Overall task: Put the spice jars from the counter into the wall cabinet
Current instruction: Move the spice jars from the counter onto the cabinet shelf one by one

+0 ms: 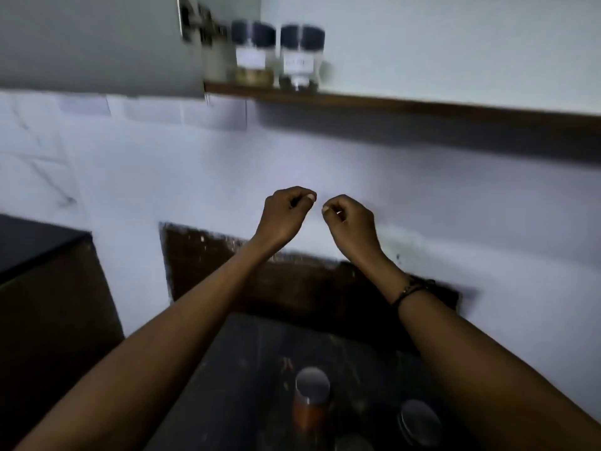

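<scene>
Grip closed on nothing: left hand (286,213), right hand (349,222), mid-frame. Shelf jars (255,53) upper centre; counter jars (312,395) bottom centre.

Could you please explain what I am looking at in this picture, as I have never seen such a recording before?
There is no machine here. A person wears a camera on the head, so this single picture looks forward and down along their own arms. The left hand and the right hand are raised before the wall, fingers curled, holding nothing. Above, the left shelf jar and the right shelf jar, both dark-lidded, stand side by side on the cabinet shelf. Below, on the dark counter, stand a reddish jar and a grey-lidded jar. Blur hides the labels.
</scene>
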